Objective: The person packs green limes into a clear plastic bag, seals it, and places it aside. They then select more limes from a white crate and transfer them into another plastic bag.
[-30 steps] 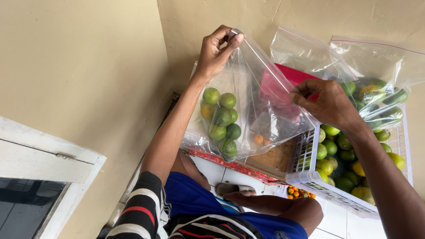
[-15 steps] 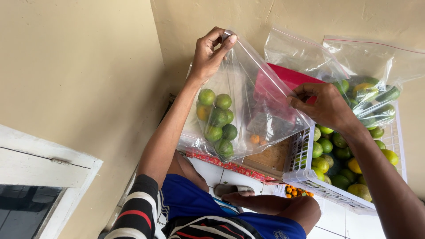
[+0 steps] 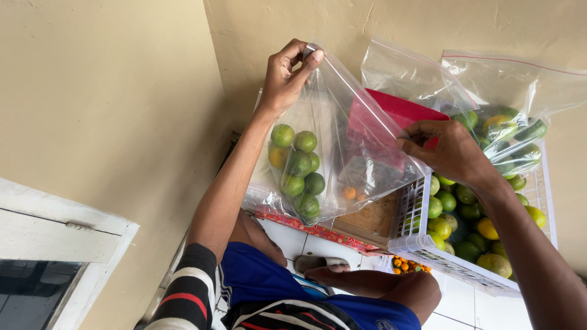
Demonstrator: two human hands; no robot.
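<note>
The left hand is up at about eleven o'clock in the view, thumb and fingers pressed together on the top corner of a clear zip bag, pinching the sealing strip. The right hand sits at about three o'clock from the bag's middle, its fingers pinching the same strip at the far end, so the bag's mouth runs taut between the two hands, sloping from eleven o'clock down to four o'clock.

The bag hangs below that line, roughly at the centre of the view. A cluster of green limes lies in its lower part, towards eight o'clock, with one yellowish fruit among them.

A white slatted basket stands at four o'clock from the bag, filled with green and yellow citrus. Above it, at one to two o'clock, two more clear bags lean against the wall, one showing fruit inside. A red flat piece shows behind the held bag, near the right hand.

At six o'clock are the person's blue shorts and a striped sleeve, over a white tiled floor.
</note>
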